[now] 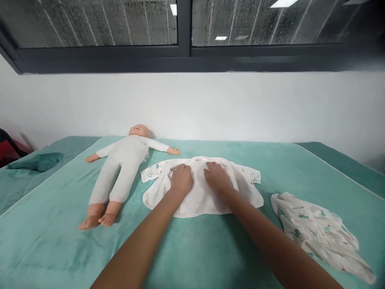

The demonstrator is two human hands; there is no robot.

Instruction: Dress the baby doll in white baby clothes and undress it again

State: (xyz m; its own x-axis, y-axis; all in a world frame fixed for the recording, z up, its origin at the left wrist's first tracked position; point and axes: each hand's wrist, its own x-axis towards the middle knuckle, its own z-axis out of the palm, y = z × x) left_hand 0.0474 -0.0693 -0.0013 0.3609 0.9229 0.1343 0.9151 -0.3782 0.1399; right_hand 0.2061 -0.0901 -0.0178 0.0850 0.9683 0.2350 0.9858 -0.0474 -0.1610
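A white baby shirt (197, 204) lies spread open on the green cloth, its inside facing up and its printed sleeves out to both sides. A small label shows at its neck. My left hand (182, 178) rests on the left half of the shirt, its fingers curled into the fabric. On the right half, my right hand (217, 176) has its fingers bent down onto the fabric, which folds around them. Both fingertips are partly hidden. To the left, a baby doll (126, 156) in a white bodysuit lies on its back, arms spread, one hand close to the shirt's left sleeve.
A crumpled white printed garment (319, 230) lies at the right. The green cloth (60, 249) covers the surface up to a white wall (192, 106) below a dark-framed window (186, 58). A red and black item (9, 148) is at the far left edge.
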